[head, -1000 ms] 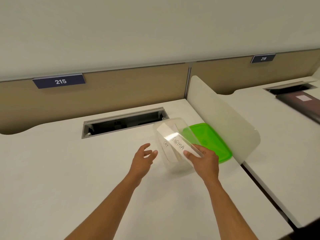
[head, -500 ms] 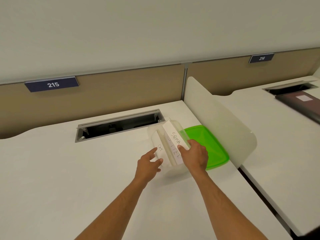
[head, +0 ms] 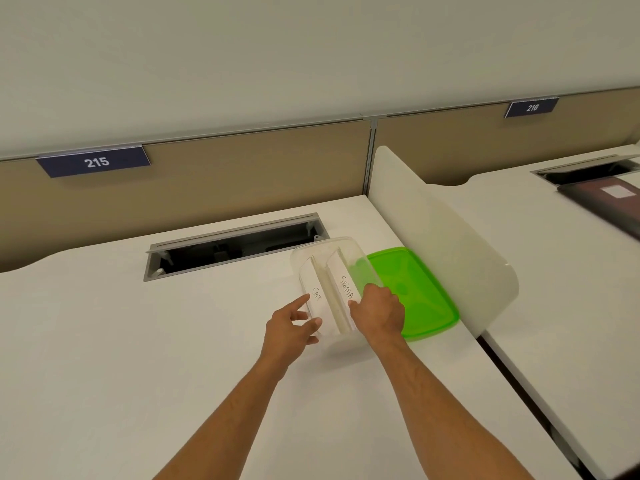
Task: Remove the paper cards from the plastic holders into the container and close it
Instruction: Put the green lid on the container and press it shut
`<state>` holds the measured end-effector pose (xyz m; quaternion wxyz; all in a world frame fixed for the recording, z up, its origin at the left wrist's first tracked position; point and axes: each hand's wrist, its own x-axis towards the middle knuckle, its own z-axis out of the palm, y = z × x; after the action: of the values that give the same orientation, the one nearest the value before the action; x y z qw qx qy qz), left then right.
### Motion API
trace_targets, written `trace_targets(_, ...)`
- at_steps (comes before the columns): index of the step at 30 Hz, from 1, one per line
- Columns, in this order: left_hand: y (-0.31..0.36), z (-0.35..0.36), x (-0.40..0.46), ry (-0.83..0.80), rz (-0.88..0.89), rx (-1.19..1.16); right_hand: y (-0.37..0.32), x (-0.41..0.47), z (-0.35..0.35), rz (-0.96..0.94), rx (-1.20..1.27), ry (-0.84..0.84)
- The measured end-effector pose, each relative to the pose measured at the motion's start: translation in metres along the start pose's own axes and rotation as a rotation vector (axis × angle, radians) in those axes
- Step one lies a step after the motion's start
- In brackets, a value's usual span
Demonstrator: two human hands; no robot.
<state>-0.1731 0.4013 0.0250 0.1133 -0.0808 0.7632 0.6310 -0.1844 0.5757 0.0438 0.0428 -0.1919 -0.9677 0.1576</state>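
One clear plastic container (head: pixel 329 251) sits on the white desk (head: pixel 138 341), at twelve o'clock from the person. Inside stand two card holders, one reading CAT (head: pixel 317 296), one SIGMA (head: pixel 346 289). The right hand (head: pixel 379 315) pinches the SIGMA holder. The left hand (head: pixel 289 329), fingers spread, touches the container's near wall. One green lid (head: pixel 415 292) lies at three o'clock, touching it.

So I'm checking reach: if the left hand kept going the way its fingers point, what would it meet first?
Probably the card marked CAT in the clear container; the left hand is nearly there, though depth is unclear.
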Motion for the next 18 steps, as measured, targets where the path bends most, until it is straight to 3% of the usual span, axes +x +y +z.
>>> trace_targets(6,-0.001,0.000,-0.001,0.006,-0.019,-0.022,0.004,0.000,0.005,-0.043,0.058,0.074)
trace_targets(12,0.000,0.000,-0.001,-0.006,-0.025,-0.040,0.020,-0.009,-0.003,-0.191,0.608,0.453)
trace_targets(15,0.000,-0.001,-0.001,-0.008,-0.024,-0.054,0.040,-0.006,-0.008,-0.007,0.763,0.611)
trace_targets(18,-0.001,-0.002,-0.002,-0.008,-0.018,-0.064,0.070,0.000,-0.006,0.255,0.821,0.625)
